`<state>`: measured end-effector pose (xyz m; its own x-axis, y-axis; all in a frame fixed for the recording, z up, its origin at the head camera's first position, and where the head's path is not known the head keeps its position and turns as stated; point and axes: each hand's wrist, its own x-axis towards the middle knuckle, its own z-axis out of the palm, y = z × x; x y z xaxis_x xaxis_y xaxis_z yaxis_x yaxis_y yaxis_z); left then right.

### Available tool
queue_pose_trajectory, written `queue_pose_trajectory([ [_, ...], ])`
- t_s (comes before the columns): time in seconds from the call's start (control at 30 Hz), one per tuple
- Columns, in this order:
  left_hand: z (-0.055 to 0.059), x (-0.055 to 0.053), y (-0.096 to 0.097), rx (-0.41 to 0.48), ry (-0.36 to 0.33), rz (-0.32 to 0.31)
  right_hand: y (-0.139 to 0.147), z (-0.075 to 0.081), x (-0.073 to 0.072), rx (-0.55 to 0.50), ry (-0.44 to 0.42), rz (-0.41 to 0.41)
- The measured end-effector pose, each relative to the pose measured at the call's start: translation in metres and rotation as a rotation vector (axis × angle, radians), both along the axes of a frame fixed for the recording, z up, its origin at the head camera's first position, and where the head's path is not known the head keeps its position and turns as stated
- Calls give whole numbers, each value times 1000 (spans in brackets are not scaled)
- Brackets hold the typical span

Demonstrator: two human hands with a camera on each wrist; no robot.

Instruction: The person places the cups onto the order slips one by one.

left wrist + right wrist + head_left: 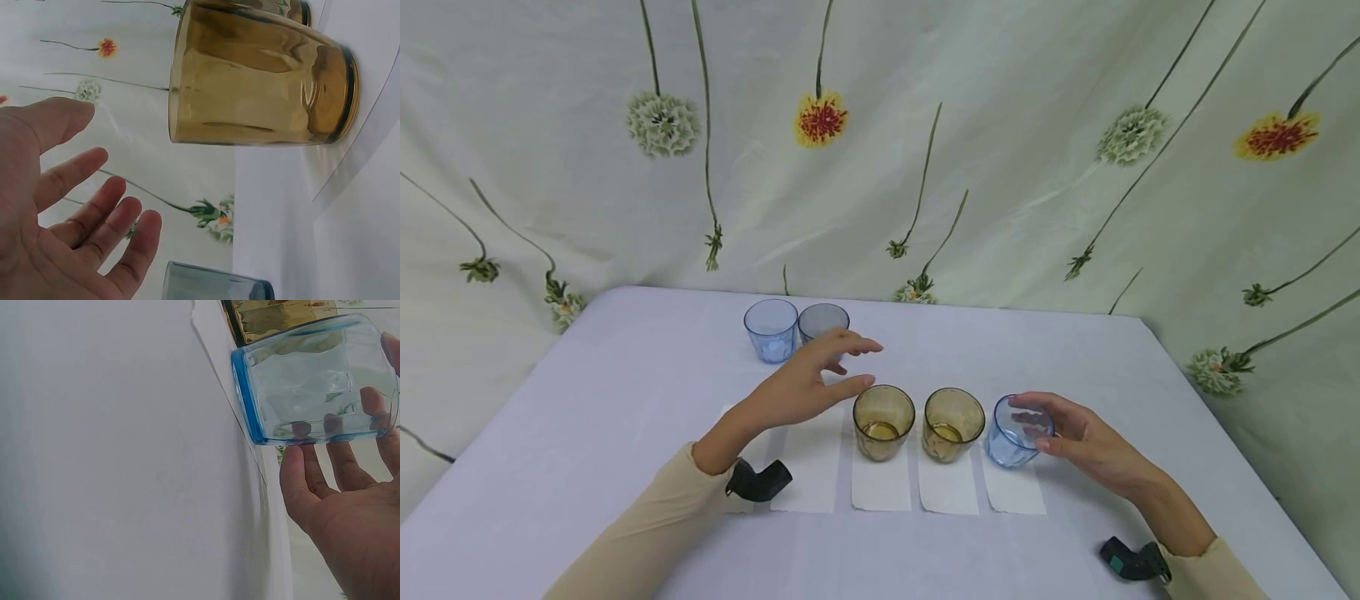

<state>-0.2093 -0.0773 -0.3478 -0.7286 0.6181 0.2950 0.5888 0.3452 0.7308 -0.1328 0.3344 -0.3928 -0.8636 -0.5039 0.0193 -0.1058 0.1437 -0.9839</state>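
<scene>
A light blue glass [1009, 448] stands at the right end of a row, on a white paper strip [1017, 494]. My right hand [1093, 446] grips this glass, thumb on the near side and fingers round the far side. Through its clear wall the fingertips [335, 425] show in the right wrist view. Two amber glasses [883, 412] [953, 417] stand upright to its left, each on its own strip. Beside the left amber glass hovers my left hand [808, 379], fingers apart and holding nothing. In the left wrist view a gap separates it from that amber glass [262, 81].
Farther back on the white table [587, 417] stand another blue glass [771, 329] and a grey glass [822, 317], the latter partly hidden by my left hand. More paper strips [808, 483] lie under my left forearm. A flowered cloth [1000, 167] hangs behind the table.
</scene>
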Motion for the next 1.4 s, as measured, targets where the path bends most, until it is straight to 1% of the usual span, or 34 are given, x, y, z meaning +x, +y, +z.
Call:
queue_pose_trajectory([
  [0.23, 10, -8, -3, 32, -3, 66, 3, 1, 2, 10, 12, -2],
  [0.43, 18, -21, -5, 38, 6, 115, 4, 2, 5, 31, 10, -20],
  [0.6, 20, -32, -12, 13, 10, 161, 3, 3, 4, 25, 15, -11],
  [0.87, 13, -48, -23, -7, -18, 237, 4, 4, 2, 20, 29, 4],
  [1.1, 6, -63, -34, -30, -17, 293, 3, 3, 0, 19, 28, 7],
  [1.23, 4, -67, -36, -60, -15, 305, 2, 3, 0, 21, 25, 5],
  [1.4, 2, -69, -35, -92, -16, 312, 1, 2, 0, 23, 20, 2],
])
